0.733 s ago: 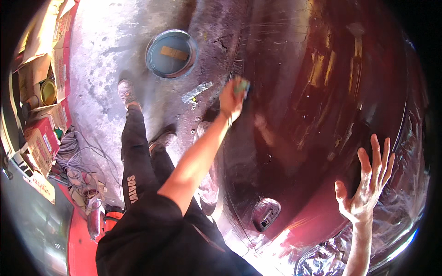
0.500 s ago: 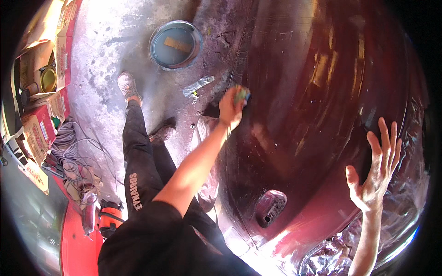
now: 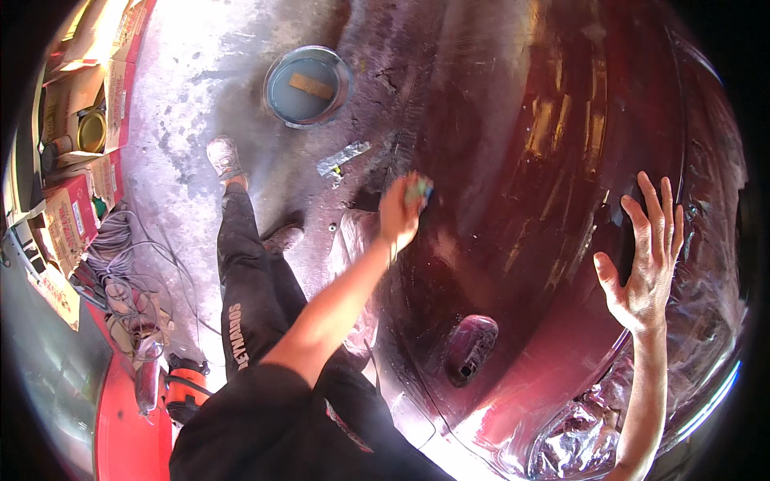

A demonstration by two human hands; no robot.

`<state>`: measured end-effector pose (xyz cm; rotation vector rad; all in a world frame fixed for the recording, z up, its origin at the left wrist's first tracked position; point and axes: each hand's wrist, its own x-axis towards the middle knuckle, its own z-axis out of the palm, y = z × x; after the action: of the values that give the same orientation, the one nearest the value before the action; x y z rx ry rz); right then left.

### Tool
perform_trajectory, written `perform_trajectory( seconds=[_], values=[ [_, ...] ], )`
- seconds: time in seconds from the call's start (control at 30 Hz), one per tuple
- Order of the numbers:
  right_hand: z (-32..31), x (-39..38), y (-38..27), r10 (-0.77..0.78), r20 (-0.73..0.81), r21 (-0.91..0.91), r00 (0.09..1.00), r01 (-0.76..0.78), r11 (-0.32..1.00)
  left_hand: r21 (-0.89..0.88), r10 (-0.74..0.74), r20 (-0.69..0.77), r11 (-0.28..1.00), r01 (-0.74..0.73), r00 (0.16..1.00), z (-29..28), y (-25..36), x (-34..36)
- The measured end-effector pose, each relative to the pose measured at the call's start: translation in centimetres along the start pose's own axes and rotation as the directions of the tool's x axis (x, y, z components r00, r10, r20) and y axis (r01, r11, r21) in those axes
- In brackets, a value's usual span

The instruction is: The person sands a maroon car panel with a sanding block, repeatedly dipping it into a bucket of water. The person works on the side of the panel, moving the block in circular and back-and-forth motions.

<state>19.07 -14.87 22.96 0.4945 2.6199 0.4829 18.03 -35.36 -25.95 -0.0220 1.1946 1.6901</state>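
A small green pad [image 3: 419,190] sat against the dark red car panel [image 3: 513,240], low on its side near the lower edge, just above the concrete floor [image 3: 192,104]. The left hand [image 3: 401,212] had its fingers closed around the pad, pressing it to the glossy paint; the hand and pad were blurred, so the exact grip could not be told. The left arm reached out bare from a black sleeve [image 3: 265,417].

The right hand [image 3: 646,264] lay flat on the same panel, well apart from the left, with fingers spread wide and holding nothing. Its palm touched the paint close to a dark seam that curved down the bodywork. Between the two hands, lower on the panel, was a recessed door handle [image 3: 469,346]. Clear plastic sheeting [image 3: 585,425] covered the area below the right wrist.

The person stood beside the car in black trousers [image 3: 253,297] with a white shoe [image 3: 224,156] set forward on the floor. A crumpled strip of clear wrapper [image 3: 343,158] lay on the concrete near the left hand. Farther off stood a round bucket [image 3: 308,86] of greyish water with a tan block floating in it. Along the left rim were cardboard boxes [image 3: 80,120], a yellow tin [image 3: 91,131], and a tangle of grey cable [image 3: 120,256]. An orange and black machine [image 3: 184,389] sat by a red surface at the lower left.
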Motion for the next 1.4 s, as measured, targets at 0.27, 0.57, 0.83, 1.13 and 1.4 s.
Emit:
perform_trajectory(
  seconds=[0.27, 0.57, 0.83, 1.13, 1.4],
  values=[
    [1.0, -0.3, 0.1, 0.008, 0.009, 0.004, 1.0, -0.008, 1.0, -0.131, -0.064, 0.099, 0.988, 0.077, 0.993, 3.0, 5.5, -5.8],
    [0.0, 0.2, -0.2, 0.025, 0.013, 0.026, 1.0, -0.026, 0.999, 0.208, 0.23, -0.008, 0.952, -0.223, 0.973, 8.3, 10.3, 9.7],
    [0.6, -0.2, -0.5, 0.049, 0.031, 0.056, 0.998, -0.05, 0.997, 0.091, 0.161, 0.155, 0.98, -0.176, 0.975, 9.1, 11.7, -3.0],
    [-0.7, 1.3, -0.2, 0.028, -0.017, 0.03, 0.999, -0.028, 0.999, 0.368, 0.649, 0.145, 0.665, -0.65, 0.747, 14.2, 19.4, 15.5],
    [0.3, -0.1, -0.5, 0.086, 0.045, 0.057, 0.995, -0.088, 0.995, 0.458, 0.567, 0.388, 0.566, -0.686, 0.727, 10.9, 20.0, -8.0]
  ],
)
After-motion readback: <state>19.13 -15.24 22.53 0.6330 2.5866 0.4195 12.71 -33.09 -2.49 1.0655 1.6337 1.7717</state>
